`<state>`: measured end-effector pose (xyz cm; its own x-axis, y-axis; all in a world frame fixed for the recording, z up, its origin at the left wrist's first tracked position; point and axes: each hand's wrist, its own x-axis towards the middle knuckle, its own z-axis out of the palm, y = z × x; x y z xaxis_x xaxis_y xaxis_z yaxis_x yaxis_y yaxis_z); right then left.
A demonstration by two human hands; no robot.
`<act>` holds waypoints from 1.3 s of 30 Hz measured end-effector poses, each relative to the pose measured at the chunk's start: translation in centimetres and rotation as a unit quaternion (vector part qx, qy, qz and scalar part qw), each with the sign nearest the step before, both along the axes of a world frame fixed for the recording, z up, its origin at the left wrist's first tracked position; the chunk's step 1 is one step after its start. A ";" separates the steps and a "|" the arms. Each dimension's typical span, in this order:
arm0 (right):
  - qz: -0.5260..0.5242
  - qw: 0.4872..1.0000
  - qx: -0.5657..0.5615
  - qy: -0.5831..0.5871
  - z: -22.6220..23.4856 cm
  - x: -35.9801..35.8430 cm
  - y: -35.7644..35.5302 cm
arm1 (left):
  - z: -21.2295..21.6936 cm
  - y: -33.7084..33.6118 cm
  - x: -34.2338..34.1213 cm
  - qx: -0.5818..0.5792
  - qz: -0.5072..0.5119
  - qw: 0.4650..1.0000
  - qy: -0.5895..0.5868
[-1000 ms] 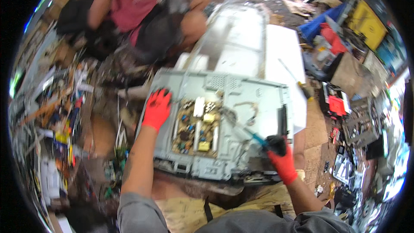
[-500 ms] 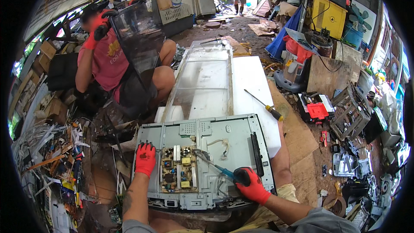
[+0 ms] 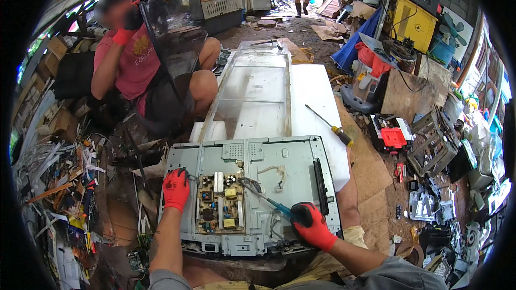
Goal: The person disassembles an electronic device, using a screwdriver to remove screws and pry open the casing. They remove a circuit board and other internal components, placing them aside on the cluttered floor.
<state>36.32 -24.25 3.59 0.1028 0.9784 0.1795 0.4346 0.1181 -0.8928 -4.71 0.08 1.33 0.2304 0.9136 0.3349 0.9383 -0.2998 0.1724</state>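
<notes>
Your left hand (image 3: 176,188), in a red glove, lies flat with fingers spread on the left part of the grey metal back panel (image 3: 285,161), just beside the circuit board (image 3: 219,209); it grips nothing, only presses down. Your right hand (image 3: 313,225), also gloved, is wrapped tight around the blue-handled screwdriver (image 3: 269,200), whose shaft runs up and left so the tip sits near the board's upper right corner, by the loose wires (image 3: 271,174). The panel rests in front of you across your lap and the ground, with a long white sheet (image 3: 317,102) and a clear plastic plate (image 3: 252,91) lying beyond it.

The step looks like freeing the board from the panel. Keep the left palm where it is, because the panel has no firm bench under it and may rock when you bear down. Bring the shaft more upright before you turn; at the present slant the tip is likely to slip out of the screw head and skid across the components. Press along the shaft first, then twist. Mind the wires next to the tip: nudge them aside so the blade does not snag them. I cannot tell whether the tip is seated in a screw.

A second screwdriver (image 3: 329,125), yellow-handled, lies on the white sheet, well apart. Another person (image 3: 140,70) sits to the upper left holding a dark panel, clear of your work.
</notes>
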 end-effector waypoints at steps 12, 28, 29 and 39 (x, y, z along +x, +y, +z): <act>0.014 1.000 0.012 -0.015 0.3 0.1 0.5 | -1.1 0.3 -1.3 0.103 -0.114 0.978 0.138; 0.010 1.000 -0.008 0.016 -2.2 0.4 -0.1 | 0.9 -0.1 0.5 0.109 -0.108 0.988 0.025; 0.008 1.000 -0.007 0.022 -1.9 0.4 0.1 | 1.3 -0.1 0.6 0.090 -0.104 0.990 0.024; -0.015 0.997 0.058 -0.050 -1.8 0.2 0.4 | 5.1 -13.8 0.0 0.143 0.072 0.943 -0.292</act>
